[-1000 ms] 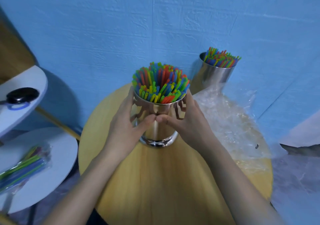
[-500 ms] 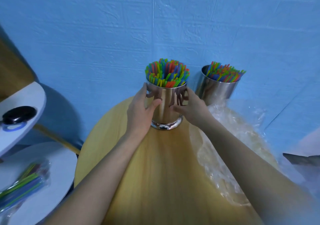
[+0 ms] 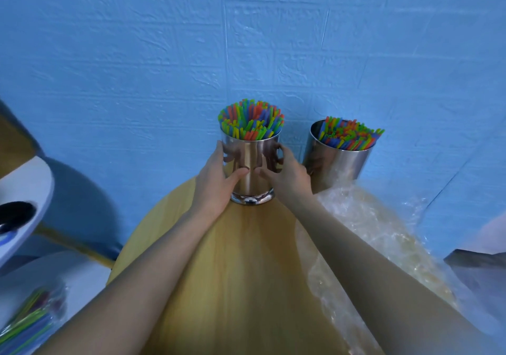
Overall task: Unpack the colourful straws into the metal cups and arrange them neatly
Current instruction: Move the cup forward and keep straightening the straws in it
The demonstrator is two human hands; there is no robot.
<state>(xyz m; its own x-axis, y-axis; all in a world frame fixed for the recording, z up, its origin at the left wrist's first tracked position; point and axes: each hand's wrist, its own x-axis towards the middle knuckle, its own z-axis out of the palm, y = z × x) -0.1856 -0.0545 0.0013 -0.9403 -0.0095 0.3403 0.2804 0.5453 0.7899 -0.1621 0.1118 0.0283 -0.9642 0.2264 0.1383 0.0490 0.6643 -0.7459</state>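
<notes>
Since the left hand [image 3: 216,179] and right hand [image 3: 287,176] both curl round the straw-stuffed metal cup [image 3: 250,168] at the far edge of the table [image 3: 246,272], near the second full cup [image 3: 339,160], I'd guess they're steadying it to line the pair up neatly.

Left hand [image 3: 215,182] and right hand [image 3: 287,175] bare (forearms uncovered too).

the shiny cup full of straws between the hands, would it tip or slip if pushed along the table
The metal cup is mirror-polished, so probably slippery in the left hand and right hand. Tall and narrow, packed with straws, it may tip if pushed near the rim.
</notes>
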